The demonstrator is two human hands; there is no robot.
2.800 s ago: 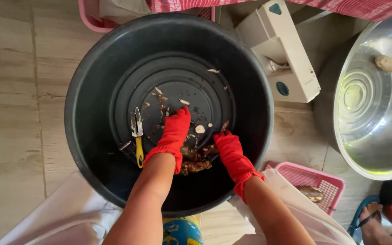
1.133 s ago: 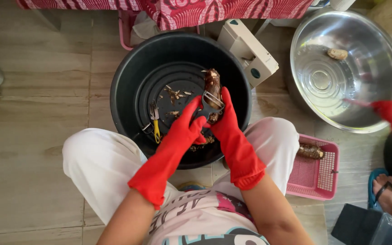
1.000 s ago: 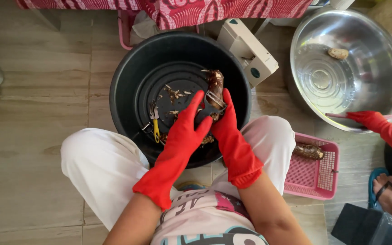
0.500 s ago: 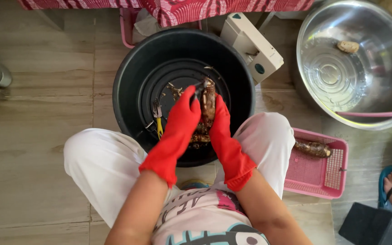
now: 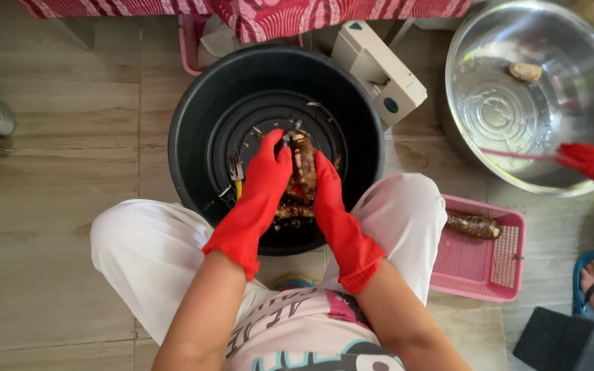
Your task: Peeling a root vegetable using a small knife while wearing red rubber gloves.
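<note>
Red-gloved left hand (image 5: 264, 172) and right hand (image 5: 326, 189), fingers closed around brown root (image 5: 302, 165) over black tub (image 5: 194, 137); peels beneath, yellow-handled peeler (image 5: 236, 173) beside left fingers; steel bowl (image 5: 586, 75) far right, holding one root piece (image 5: 524, 71).

head cam, straight down, close on tub (image 5: 194, 124)

left hand (image 5: 267, 172) + right hand (image 5: 326, 189) | clasp brown root (image 5: 302, 168) | over black tub (image 5: 194, 117)

Left hand (image 5: 267, 167) and right hand (image 5: 326, 187) — red-gloved, curled close together
</note>
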